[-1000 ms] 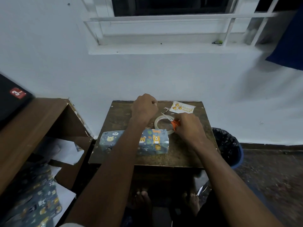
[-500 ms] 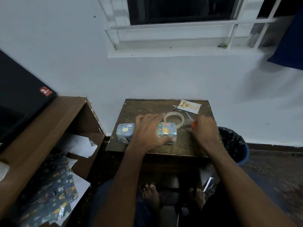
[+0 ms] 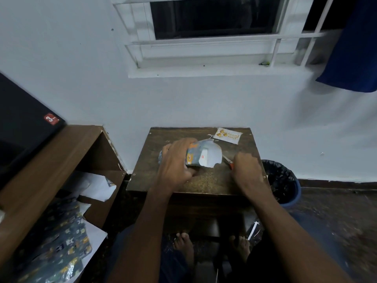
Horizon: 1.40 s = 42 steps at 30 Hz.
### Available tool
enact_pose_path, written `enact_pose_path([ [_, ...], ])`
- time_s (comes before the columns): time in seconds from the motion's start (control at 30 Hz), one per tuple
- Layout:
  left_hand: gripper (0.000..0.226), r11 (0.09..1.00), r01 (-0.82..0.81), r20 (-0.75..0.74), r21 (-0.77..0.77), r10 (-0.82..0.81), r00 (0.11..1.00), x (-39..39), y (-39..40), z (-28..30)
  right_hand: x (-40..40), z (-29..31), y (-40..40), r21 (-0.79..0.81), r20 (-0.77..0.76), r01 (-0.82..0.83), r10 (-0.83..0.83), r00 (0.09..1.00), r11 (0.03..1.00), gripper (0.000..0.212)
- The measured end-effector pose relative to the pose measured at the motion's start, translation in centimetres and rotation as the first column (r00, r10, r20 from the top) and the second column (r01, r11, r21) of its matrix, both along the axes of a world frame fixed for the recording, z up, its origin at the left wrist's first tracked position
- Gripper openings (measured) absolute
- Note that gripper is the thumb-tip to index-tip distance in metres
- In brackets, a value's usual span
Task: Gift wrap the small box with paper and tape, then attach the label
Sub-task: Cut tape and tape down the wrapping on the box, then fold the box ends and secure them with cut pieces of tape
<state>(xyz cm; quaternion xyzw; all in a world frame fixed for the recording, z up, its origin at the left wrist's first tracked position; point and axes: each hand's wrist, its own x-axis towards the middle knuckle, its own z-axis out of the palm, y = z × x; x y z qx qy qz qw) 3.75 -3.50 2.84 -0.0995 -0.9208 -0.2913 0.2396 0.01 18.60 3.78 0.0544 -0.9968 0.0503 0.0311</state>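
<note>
Head view: the left hand [image 3: 175,162] grips the part-wrapped box [image 3: 201,154] mid-table [image 3: 204,182]; the right hand [image 3: 245,168] curls round orange-handled scissors [image 3: 229,163] near the right edge; the label [image 3: 229,135] lies at the far right corner.

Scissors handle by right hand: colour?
Orange-red handle, head view, mostly hidden under the right hand.

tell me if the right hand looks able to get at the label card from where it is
Probably yes. The right hand rests on the scissors, and the label card lies uncovered at the table's far right corner, with bare tabletop between them. It would likely release the scissors first.
</note>
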Motion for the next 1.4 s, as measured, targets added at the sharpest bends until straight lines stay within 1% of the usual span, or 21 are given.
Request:
enact_pose_path([
  [0.07, 0.081, 0.998, 0.021, -0.025, 0.063, -0.019, 0.999, 0.1, 0.0, 0.5, -0.2, -0.1, 0.2, -0.066, -0.064, 0.022, -0.026, 0.998, 0.998, 0.007],
  [0.13, 0.082, 0.991, 0.047, -0.057, 0.123, -0.04, 0.998, 0.1, 0.0, 0.8, -0.8, -0.3, 0.3, -0.315, -0.111, 0.021, -0.059, 0.992, 0.949, 0.015],
  [0.17, 0.082, 0.987, 0.052, -0.059, 0.153, -0.043, 0.997, 0.0, 0.0, 0.9, -0.9, -0.3, 0.4, -0.491, -0.109, -0.013, -0.046, 0.993, 0.871, 0.021],
  [0.2, 0.083, 0.979, 0.058, -0.05, 0.194, -0.049, 0.998, 0.1, 0.1, 1.1, -1.1, -0.3, 0.2, -0.672, -0.075, -0.047, -0.004, 0.997, 0.739, 0.026],
  [0.23, 0.084, 0.967, 0.065, -0.032, 0.247, -0.059, 0.998, 0.2, 0.2, 1.2, -1.0, 0.0, -0.1, -0.83, -0.016, -0.058, 0.08, 0.997, 0.554, 0.029],
  [0.27, 0.085, 0.949, 0.071, -0.009, 0.306, -0.072, 0.997, 0.2, 0.4, 1.2, -0.7, 0.3, -0.7, -0.935, 0.048, -0.022, 0.189, 0.981, 0.355, 0.031],
  [0.3, 0.085, 0.933, 0.075, 0.009, 0.353, -0.083, 0.996, 0.4, 0.5, 1.3, -0.5, 0.4, -1.5, -0.983, 0.102, 0.051, 0.293, 0.951, 0.176, 0.031],
  [0.33, 0.085, 0.919, 0.073, 0.018, 0.388, -0.087, 0.996, 0.4, 0.7, 1.2, -0.1, 0.5, -2.4, -0.991, 0.131, 0.128, 0.374, 0.918, 0.034, 0.032],
  [0.37, 0.085, 0.909, 0.071, 0.02, 0.411, -0.087, 0.996, 0.4, 0.9, 1.1, 0.1, 0.4, -3.3, -0.98, 0.143, 0.187, 0.423, 0.895, -0.064, 0.032],
  [0.4, 0.085, 0.899, 0.072, 0.019, 0.432, -0.089, 0.996, 0.5, 1.0, 1.1, 0.3, 0.3, -4.1, -0.969, 0.146, 0.218, 0.445, 0.884, -0.115, 0.032],
  [0.47, 0.088, 0.877, 0.082, 0.016, 0.473, -0.102, 0.995, 0.5, 1.1, 1.2, 0.5, 0.3, -5.4, -0.962, 0.141, 0.232, 0.457, 0.878, -0.148, 0.032],
  [0.57, 0.096, 0.847, 0.12, 0.01, 0.517, -0.146, 0.989, 0.4, 0.9, 1.0, 0.6, 0.2, -6.2, -0.97, 0.028, 0.138, 0.47, 0.882, -0.202, 0.03],
  [0.67, 0.113, 0.82, 0.147, 0.013, 0.554, -0.185, 0.983, 0.5, 0.7, 0.9, 0.7, 0.0, -6.8, -0.988, -0.047, 0.015, 0.39, 0.92, -0.153, 0.029],
  [0.77, 0.12, 0.804, 0.186, 0.003, 0.565, -0.227, 0.974, 0.8, 0.6, 1.2, 0.8, 0.1, -7.5, -0.991, -0.076, -0.037, 0.322, 0.944, -0.127, 0.029],
  [0.9, 0.122, 0.769, 0.256, -0.005, 0.586, -0.312, 0.95, 1.1, 0.0, 1.3, 0.6, 0.0, -8.1, -0.99, -0.051, -0.004, 0.328, 0.943, -0.144, 0.032],
  [1.07, 0.121, 0.628, 0.229, 0.041, 0.744, -0.384, 0.922, 1.3, -0.6, 1.5, 0.2, 0.0, -8.3, -0.991, -0.027, 0.016, 0.312, 0.95, -0.135, 0.037],
  [1.13, 0.115, 0.58, 0.175, 0.069, 0.796, -0.373, 0.925, 1.3, -0.6, 1.6, 0.1, 0.0, -8.3, -0.992, -0.026, 0.011, 0.304, 0.952, -0.122, 0.037],
  [1.23, 0.101, 0.487, 0.127, 0.06, 0.864, -0.35, 0.935, 1.3, -0.5, 2.0, 0.0, -0.1, -8.4, -0.996, -0.033, -0.006, 0.303, 0.953, -0.09, 0.038],
  [1.27, 0.094, 0.446, 0.108, 0.062, 0.888, -0.35, 0.935, 1.3, -0.5, 2.1, 0.0, -0.1, -8.4, -0.996, -0.036, -0.011, 0.303, 0.952, -0.083, 0.039],
  [1.33, 0.069, 0.371, 0.063, 0.075, 0.927, -0.348, 0.934, 1.0, -0.5, 2.0, 0.1, -0.2, -8.4, -0.997, -0.046, -0.026, 0.312, 0.949, -0.066, 0.043],
  [1.4, 0.055, 0.273, 0.035, 0.071, 0.961, -0.37, 0.926, 0.6, -0.7, 1.6, 0.1, -0.2, -8.5, -0.998, -0.055, -0.041, 0.316, 0.947, -0.05, 0.045],
])
